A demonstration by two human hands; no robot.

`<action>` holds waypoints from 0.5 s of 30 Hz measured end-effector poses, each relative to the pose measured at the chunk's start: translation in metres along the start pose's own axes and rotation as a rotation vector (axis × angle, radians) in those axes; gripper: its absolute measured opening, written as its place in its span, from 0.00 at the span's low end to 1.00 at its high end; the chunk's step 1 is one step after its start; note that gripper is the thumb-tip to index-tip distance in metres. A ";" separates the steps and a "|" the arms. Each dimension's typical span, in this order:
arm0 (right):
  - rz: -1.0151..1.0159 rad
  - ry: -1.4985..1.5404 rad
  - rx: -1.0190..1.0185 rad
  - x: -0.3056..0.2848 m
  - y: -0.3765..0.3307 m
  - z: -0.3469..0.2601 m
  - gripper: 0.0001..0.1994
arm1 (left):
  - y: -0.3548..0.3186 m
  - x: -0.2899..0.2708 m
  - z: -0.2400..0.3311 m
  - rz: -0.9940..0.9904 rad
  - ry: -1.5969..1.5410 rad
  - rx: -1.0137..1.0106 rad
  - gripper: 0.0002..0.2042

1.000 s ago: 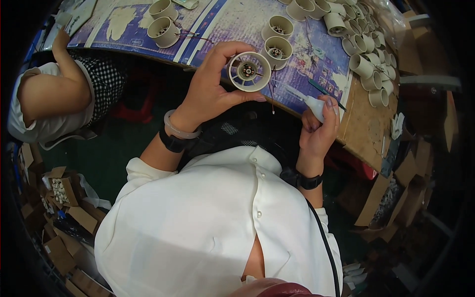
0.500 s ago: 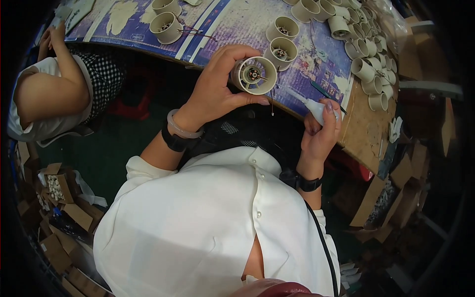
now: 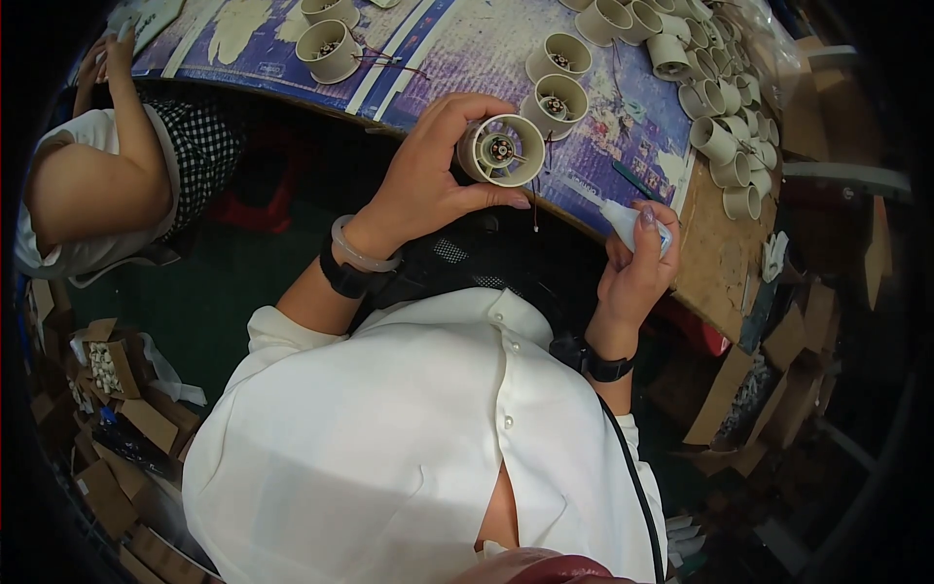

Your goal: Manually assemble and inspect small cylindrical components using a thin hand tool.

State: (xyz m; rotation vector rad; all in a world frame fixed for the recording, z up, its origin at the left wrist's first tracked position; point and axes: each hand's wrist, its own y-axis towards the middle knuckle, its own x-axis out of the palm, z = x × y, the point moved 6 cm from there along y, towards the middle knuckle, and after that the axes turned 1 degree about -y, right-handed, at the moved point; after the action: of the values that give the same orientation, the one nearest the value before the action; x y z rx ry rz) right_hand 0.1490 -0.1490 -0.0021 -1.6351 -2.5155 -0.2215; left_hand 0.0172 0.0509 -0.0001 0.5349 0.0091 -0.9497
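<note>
My left hand (image 3: 420, 185) is wrapped round a cream-white cylindrical motor housing (image 3: 479, 167), its open end facing up. Inside it a round motor core sits on spokes, and a thin wire with a small plug hangs below. To the right, my right hand (image 3: 634, 263) grips a small white squeeze bottle (image 3: 625, 224) with a narrow nozzle. The nozzle points up and left, apart from the housing. Just beyond the held piece stand two similar housings (image 3: 556, 104) with motor cores inside.
Many more housings (image 3: 715, 141) are heaped at the table's right end. A dark green pen-like tool (image 3: 635, 179) lies near the bottle. Two housings (image 3: 329, 51) with wires stand at left. A co-worker's arm (image 3: 115, 146) shows far left. Open cartons (image 3: 725, 399) stand on the floor.
My right hand has shifted slightly to the right with the bottle, drawing the nozzle a little away from the housing. My left hand keeps its hold almost unmoved.
</note>
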 end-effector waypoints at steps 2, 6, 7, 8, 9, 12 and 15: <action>0.026 -0.014 0.001 0.001 -0.001 -0.001 0.08 | 0.000 0.001 -0.001 -0.006 -0.016 -0.020 0.36; 0.034 -0.024 -0.005 0.000 -0.001 -0.004 0.08 | 0.000 0.000 0.000 -0.008 0.007 -0.014 0.36; 0.031 -0.025 -0.008 0.000 -0.001 -0.005 0.08 | 0.000 0.000 0.000 -0.008 0.007 -0.014 0.36; 0.031 -0.025 -0.008 0.000 -0.001 -0.005 0.08 | 0.000 0.001 0.000 -0.009 0.006 -0.014 0.36; 0.020 -0.022 -0.010 0.000 -0.001 -0.006 0.08 | 0.000 0.001 0.000 -0.010 0.006 -0.015 0.36; -0.001 -0.017 -0.013 0.000 -0.001 -0.007 0.08 | 0.000 0.001 0.002 -0.013 0.007 -0.015 0.36; -0.004 -0.016 -0.021 0.001 -0.001 -0.008 0.07 | 0.001 0.001 0.003 -0.018 0.013 -0.014 0.36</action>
State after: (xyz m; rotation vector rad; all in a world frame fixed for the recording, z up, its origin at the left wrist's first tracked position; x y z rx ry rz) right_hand 0.1482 -0.1506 0.0062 -1.6459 -2.5364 -0.2369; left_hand 0.0181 0.0492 0.0023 0.5288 0.0326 -0.9627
